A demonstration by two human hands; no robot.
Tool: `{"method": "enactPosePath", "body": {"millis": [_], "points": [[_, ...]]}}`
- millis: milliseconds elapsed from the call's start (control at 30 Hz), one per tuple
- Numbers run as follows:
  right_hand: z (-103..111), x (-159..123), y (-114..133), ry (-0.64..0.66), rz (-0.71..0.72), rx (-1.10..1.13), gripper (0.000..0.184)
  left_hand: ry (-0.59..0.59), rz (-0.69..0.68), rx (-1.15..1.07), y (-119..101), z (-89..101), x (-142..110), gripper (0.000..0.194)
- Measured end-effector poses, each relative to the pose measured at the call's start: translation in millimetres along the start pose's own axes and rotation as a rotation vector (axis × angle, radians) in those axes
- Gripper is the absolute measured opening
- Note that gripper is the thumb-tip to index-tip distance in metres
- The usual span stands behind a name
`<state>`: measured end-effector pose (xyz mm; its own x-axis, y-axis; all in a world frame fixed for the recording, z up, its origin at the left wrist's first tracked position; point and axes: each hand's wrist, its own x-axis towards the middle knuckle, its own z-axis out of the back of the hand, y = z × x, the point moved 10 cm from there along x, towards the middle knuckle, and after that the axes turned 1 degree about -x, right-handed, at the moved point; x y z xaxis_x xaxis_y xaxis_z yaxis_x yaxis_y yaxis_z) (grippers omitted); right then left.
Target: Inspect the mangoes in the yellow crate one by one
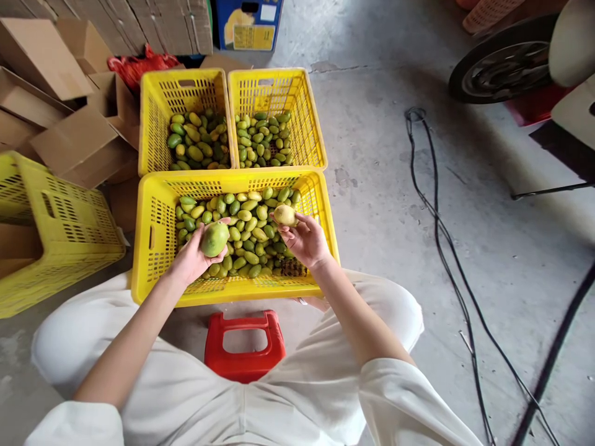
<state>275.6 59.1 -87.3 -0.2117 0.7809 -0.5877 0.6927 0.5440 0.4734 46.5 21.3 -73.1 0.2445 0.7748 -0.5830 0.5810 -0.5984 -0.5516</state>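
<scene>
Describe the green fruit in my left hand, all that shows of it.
The green fruit is plump and rounded, with smooth-looking skin and a yellowish tinge. It looks whole. The left hand touches it in a loose grip, with digits showing past its edges. It is held above the front crate. Its side toward the palm is hidden.

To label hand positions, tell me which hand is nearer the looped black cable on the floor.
Right. The right hand, holding a yellowish fruit, is left of the looped black cable; the left hand, holding a green fruit, is farther left.
</scene>
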Motion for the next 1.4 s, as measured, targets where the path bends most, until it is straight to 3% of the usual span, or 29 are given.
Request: {"method": "enactPosePath", "body": {"millis": [100,300,467,733,900,1100,1233,1333,1400], "points": [[-1.3,0.4,0.6,0.004,0.037,-0.070,0.022,0.006,0.010,-0.005,-0.9,-3.3,-3.0,0.044],[2.6,-0.1,-3.0,-0.014,0.006,-0.062,0.038,-0.033,-0.168,0.015,-9.7,16.3,0.9,0.051],[7.7,1.7,-6.8,-0.040,-0.047,-0.007,0.033,-0.008,-0.112,-0.037,-4.0,17.4,6.0,0.063],[8.2,3.4,-3.6,-0.018,-0.011,-0.046,0.027,-0.073,0.054,-0.128,-1.9,-1.6,-4.1,0.035],[1.6,-1.8,-1.7,-0.007,-0.031,-0.040,0.019,-0.104,-0.001,-0.151,-1.7,10.8,-2.9,0.022],[-6.4,-3.0,0.0,0.057,0.016,-0.094,0.034,-0.095,-0.026,-0.118,-1.1,10.6,-2.5,0.029],[-2.9,0.6,0.9,0.098,0.080,-0.202,0.034,-0.035,-0.070,-0.099,-1.1,7.5,-0.5,0.043],[-1.3,2.7,1.5,0.124,0.113,-0.230,0.043,-0.020,-0.098,-0.078,0.9,13.5,2.5,0.053],[-0.5,3.8,2.4,0.129,0.128,-0.226,0.045,-0.049,-0.124,-0.086,0.5,20.3,4.1,0.050]]}}
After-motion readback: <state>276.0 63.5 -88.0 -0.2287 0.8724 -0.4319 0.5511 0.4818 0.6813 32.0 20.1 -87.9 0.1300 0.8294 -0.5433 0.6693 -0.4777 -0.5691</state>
